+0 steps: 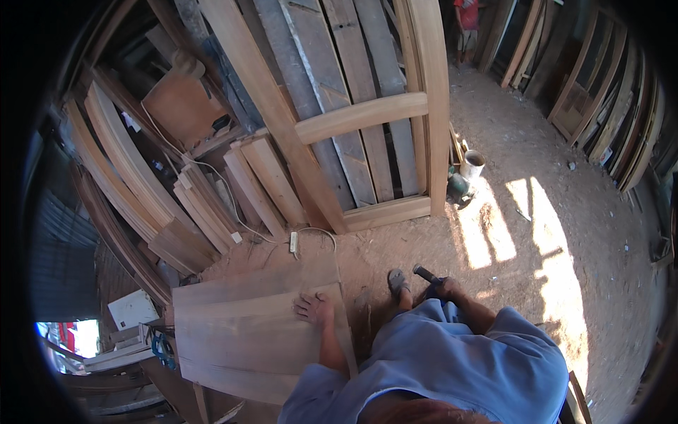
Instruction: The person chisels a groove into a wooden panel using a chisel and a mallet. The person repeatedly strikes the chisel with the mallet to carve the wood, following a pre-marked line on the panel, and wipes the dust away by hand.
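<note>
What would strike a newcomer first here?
Likely the tall, pale-brown wooden frame before grey planks, upper centre. Next, bright sunlight patches on brown earth floor, at right. Below the frame, the left hand rests on a broad brown wooden panel; the right hand grips a dark cylindrical object.

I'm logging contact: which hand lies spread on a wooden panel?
The left hand, spread on the wooden panel; the right hand grips a dark cylindrical object.

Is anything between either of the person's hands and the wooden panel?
Nothing visible separates the left hand from the wooden panel: it rests on top. Between the right hand, holding a dark tool, and the panel, a foot shows; it looks lower, so probably leaves the way open.
</note>
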{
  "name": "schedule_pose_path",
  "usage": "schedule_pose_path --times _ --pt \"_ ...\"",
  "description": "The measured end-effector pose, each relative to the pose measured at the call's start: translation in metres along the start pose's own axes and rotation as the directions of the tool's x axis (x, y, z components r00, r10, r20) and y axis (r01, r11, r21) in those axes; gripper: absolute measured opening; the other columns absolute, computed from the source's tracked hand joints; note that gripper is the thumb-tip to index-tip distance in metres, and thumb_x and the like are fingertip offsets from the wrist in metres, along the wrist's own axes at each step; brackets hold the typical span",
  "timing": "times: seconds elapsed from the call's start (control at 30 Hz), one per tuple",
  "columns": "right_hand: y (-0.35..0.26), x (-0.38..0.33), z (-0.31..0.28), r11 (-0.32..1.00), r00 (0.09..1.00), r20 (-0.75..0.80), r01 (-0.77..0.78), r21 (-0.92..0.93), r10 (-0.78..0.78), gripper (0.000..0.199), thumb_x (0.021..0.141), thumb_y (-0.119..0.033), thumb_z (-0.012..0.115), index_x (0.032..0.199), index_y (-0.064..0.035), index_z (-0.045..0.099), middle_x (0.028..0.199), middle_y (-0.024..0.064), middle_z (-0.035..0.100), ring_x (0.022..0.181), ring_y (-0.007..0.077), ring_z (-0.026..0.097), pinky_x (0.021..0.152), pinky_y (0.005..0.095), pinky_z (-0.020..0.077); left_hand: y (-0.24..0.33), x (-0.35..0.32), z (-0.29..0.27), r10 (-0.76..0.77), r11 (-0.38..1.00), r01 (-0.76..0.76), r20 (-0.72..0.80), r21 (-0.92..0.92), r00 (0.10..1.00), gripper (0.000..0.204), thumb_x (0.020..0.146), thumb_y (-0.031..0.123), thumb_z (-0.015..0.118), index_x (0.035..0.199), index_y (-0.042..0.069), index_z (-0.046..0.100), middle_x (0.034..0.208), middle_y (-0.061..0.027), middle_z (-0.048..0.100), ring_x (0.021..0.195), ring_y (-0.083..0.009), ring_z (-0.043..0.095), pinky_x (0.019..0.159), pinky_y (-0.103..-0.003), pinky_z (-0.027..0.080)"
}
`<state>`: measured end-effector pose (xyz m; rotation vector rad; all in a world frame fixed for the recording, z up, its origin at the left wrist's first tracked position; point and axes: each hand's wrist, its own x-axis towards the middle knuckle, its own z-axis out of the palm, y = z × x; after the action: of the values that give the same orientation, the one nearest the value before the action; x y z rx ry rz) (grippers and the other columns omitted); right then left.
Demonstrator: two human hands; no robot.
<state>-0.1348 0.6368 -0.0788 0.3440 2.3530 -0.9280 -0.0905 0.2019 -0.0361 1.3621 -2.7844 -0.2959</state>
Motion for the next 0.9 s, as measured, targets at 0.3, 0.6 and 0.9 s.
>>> schedule_pose_path --times 0.3,0.6,0.9 --pt "-0.02 -0.025 -0.012 0.998 0.998 -0.03 -0.056 -0.001 0.056 0.035 0.083 -0.038 0.066 0.096 -0.0071 0.078 0.097 0.0201 0.075 0.097 0.0326 0.073 0.082 0.0442 0.0552 -0.001 -0.004 -0.001 -0.007 1.0 0.008 -0.047 0.014 0.999 0.076 0.096 0.046 0.044 0.158 0.005 0.032 0.164 -0.0275 0.026 0.152 -0.0492 0.019 0.122 -0.064 0.013" --pt "-0.004 -0.007 -0.006 0.997 0.996 0.041 -0.076 -0.024 0.077 0.037 0.084 -0.035 0.068 0.111 -0.0107 0.078 0.116 0.0223 0.073 0.116 0.0376 0.067 0.097 0.0463 0.0525 0.004 -0.008 -0.005 -0.007 1.0 0.007 -0.043 0.014 0.999 0.075 0.096 0.045 0.045 0.158 0.005 0.033 0.164 -0.0261 0.026 0.153 -0.0477 0.018 0.122 -0.062 0.013" --pt "0.008 0.006 0.005 1.0 1.0 -0.029 -0.009 -0.028 0.008 0.037 0.083 -0.036 0.065 0.105 -0.0089 0.077 0.103 0.0224 0.075 0.102 0.0353 0.072 0.088 0.0459 0.0545 -0.108 -0.016 0.003 0.034 0.996 -0.044 -0.118 -0.083 0.992 0.078 0.097 0.049 0.046 0.157 0.001 0.031 0.164 -0.0266 0.026 0.153 -0.0451 0.018 0.123 -0.06 0.014"
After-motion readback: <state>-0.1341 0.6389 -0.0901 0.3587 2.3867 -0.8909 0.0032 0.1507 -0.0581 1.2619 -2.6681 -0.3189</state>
